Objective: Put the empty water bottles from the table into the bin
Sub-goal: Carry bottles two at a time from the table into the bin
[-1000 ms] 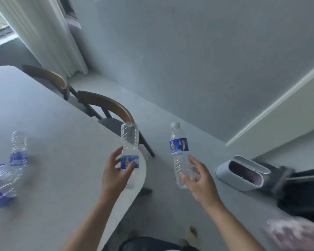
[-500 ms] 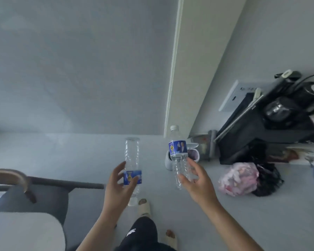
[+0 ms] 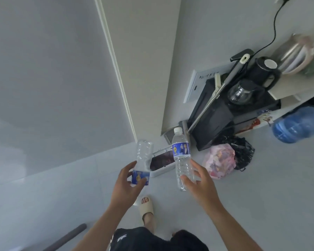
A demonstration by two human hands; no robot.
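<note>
Floor (image 3: pixel 261 205): pale tile under me, one foot in a beige slipper (image 3: pixel 146 208) stepping forward.
Black cabinet (image 3: pixel 214 120): against the wall on my right, glass pot on top.
Blue water jug (image 3: pixel 297 124): far right, blurred.
Bags: a pink bag (image 3: pixel 219 160) and a black bag (image 3: pixel 243 151) touching, on the floor by the cabinet.
Bin (image 3: pixel 159 163): white, lid open, dark inside, just beyond both hands.
Left hand (image 3: pixel 124 185): fingers wrapped round the inverted bottle (image 3: pixel 142 160), gripping at its blue label.
Right hand (image 3: pixel 201 185): fingers clasped on the lower body of the capped bottle (image 3: pixel 181 156), upright, above the bin's near edge.
</note>
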